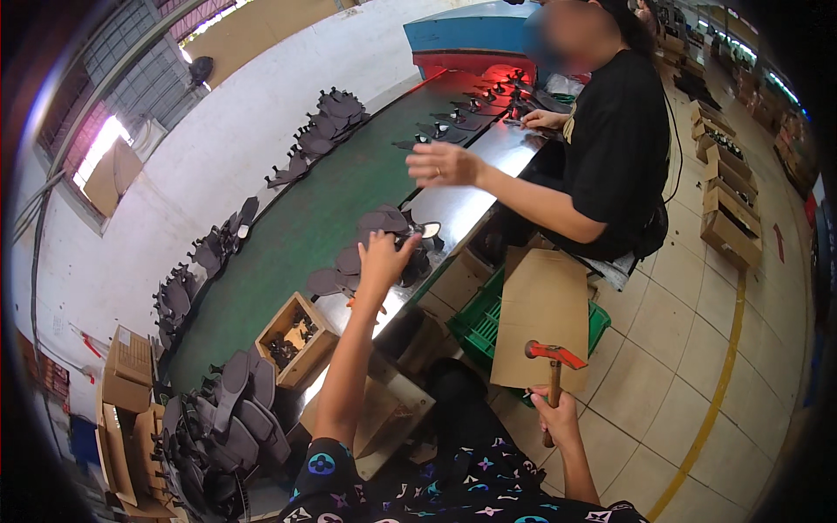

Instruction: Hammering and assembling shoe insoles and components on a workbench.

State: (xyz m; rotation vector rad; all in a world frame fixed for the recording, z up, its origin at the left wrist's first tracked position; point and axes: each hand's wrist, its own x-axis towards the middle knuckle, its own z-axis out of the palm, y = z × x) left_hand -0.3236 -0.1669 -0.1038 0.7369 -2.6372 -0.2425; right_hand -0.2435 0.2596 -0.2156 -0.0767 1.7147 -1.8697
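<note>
My left hand [384, 260] reaches out over a small pile of dark sandal soles [379, 222] on the metal edge of the bench. Its fingers are spread over the pile, and nothing shows gripped in them. In my right hand [560, 420], low at the right, is a hammer [555, 375] with an orange-red head and a wooden handle. The fingers wrap the handle, and the head points up. Below my left forearm sits a wooden box [301, 336] of small dark parts.
A green conveyor belt [253, 292] carries more soles along its far edge. A heap of soles [231, 418] lies at the lower left. At the right sits a co-worker [610, 148] in black, one hand raised. Cardboard [540, 314] covers a green crate [475, 327].
</note>
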